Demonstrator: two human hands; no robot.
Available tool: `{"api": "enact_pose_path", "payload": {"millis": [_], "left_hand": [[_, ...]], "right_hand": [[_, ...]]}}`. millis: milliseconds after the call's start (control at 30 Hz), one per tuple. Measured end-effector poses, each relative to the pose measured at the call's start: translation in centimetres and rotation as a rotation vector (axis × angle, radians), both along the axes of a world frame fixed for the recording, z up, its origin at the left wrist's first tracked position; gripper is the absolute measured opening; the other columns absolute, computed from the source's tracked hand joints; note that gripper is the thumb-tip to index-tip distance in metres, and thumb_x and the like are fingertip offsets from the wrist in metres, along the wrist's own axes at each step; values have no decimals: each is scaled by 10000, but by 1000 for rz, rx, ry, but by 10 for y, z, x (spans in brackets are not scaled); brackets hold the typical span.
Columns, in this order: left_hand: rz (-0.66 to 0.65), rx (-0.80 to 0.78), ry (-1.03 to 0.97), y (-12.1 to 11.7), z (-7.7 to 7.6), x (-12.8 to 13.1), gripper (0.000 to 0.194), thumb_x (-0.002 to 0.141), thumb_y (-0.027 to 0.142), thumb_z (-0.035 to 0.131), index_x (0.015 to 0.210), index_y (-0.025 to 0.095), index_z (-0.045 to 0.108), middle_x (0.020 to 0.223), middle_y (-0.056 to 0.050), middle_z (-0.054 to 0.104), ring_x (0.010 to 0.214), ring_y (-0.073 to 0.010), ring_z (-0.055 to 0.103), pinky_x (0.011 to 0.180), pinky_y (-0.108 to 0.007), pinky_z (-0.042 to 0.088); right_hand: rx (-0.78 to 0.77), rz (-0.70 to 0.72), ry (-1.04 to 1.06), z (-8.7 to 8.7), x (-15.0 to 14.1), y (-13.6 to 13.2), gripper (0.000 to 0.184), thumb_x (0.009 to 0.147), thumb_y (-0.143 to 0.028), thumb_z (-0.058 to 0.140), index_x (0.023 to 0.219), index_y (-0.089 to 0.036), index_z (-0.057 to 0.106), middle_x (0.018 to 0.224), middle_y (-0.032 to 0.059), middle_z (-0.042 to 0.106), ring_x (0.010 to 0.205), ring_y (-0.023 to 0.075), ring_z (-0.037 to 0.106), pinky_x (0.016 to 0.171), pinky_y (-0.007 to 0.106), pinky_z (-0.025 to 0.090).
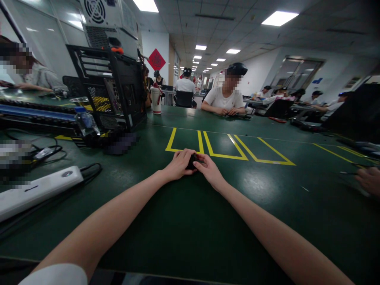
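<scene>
Over the worktop (pixel 184 225), the left hand (pixel 177 165) and right hand (pixel 210 170) are pointing forward and inward, facing each other. Their half-closed grip is holding a small black object (pixel 192 161) between them, beside yellow lines (pixel 227 158); the hands are hiding its direction and long axis.

Smooth green tabletop (pixel 154 229), glossy in patches.
Eight o'clock: white corded block (pixel 56 185), smooth, plastic-looking. Nine: bottle (pixel 86 122), clear shiny plastic. Eleven: grey box (pixel 126 21), dull metal.

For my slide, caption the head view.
Left hand and right hand hold a black object near yellow tape outlines on a green table.
</scene>
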State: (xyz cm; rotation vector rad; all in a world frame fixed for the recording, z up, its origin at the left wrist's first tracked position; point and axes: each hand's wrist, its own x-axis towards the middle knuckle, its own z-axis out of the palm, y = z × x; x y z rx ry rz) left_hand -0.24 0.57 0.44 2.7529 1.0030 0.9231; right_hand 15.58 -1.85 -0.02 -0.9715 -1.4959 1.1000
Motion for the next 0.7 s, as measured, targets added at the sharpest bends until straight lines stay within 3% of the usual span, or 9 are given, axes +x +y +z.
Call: {"api": "enact_pose_path", "payload": {"millis": [200,400,567,700], "left_hand": [[-1,-19,2,0,1,-1,538,704,282,590,1154,199,307,1130,-88,440,1088,-242,418,939,-422,284],[-4,-22,-6,2,0,0,529,712,305,582,1153,199,309,1119,-86,442,1079,-241,422,931,-418,291],[-5,-43,0,1,2,0,555,706,298,585,1171,199,297,1134,-90,432,1090,-248,416,936,-427,287],[-2,-87,8,2,2,0,554,708,315,584,1169,199,299,1131,-92,429,1087,-254,416,929,-438,297]], "right_hand": [[38,41,10,0,0,-5,262,709,-256,588,947,-224,480,1018,11,519,953,152,555,874,342,435],[61,1,-11,0,0,-4,225,709,-290,584,902,-231,485,978,8,523,918,156,557,806,332,470],[-2,9,-33,-1,2,0,326,714,-306,584,1016,-222,492,1064,41,533,961,171,541,849,360,447],[-56,56,-3,0,4,-1,300,703,-298,599,976,-223,500,1076,31,533,960,175,553,853,373,442]]}}
